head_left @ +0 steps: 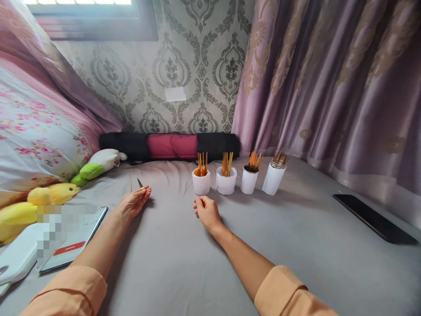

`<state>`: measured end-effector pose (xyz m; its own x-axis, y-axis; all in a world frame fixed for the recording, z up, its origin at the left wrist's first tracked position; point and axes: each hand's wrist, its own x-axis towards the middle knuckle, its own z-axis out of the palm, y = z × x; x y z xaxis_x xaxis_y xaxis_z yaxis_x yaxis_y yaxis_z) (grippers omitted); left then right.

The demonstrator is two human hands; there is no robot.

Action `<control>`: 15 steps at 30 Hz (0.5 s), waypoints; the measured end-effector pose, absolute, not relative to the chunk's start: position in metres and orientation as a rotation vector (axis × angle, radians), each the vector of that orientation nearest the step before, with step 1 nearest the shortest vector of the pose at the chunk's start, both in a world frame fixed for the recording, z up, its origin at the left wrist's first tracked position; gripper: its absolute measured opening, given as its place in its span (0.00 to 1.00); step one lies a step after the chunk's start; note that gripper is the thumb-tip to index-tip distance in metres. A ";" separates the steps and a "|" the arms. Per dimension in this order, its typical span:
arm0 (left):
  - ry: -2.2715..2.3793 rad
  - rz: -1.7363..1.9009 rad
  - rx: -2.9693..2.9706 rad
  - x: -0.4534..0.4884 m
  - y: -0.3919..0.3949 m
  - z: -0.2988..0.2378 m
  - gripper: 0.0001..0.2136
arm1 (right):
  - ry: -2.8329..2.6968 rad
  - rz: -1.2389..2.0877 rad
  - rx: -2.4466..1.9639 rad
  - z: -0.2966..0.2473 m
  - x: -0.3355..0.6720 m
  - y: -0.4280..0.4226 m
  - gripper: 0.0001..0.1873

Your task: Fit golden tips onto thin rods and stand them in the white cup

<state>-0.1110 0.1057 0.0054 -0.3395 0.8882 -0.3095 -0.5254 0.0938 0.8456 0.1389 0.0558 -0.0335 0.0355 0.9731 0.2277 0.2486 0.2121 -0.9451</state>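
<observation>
My left hand (134,202) rests on the grey bedsheet (171,259) and pinches a thin pointed stick (140,183) that sticks up past my fingers. My right hand (205,210) lies on the sheet with its fingers curled in, just in front of the leftmost white cup (201,181). A row of white cups stands beyond it: the second cup (226,180), the third cup (249,179) and a jar-like cup (273,176). Each holds several orange-brown sticks standing upright.
A black and red bolster (171,145) lies against the patterned wall. Plush toys (98,164) and a floral pillow (36,131) sit at the left, with a phone (75,241) and a white object beside it. A dark flat slab (375,218) lies right, under purple curtains (329,87).
</observation>
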 end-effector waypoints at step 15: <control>1.086 1.487 0.473 -0.071 0.068 0.003 0.08 | -1.378 0.948 -1.233 -0.029 0.138 0.054 0.17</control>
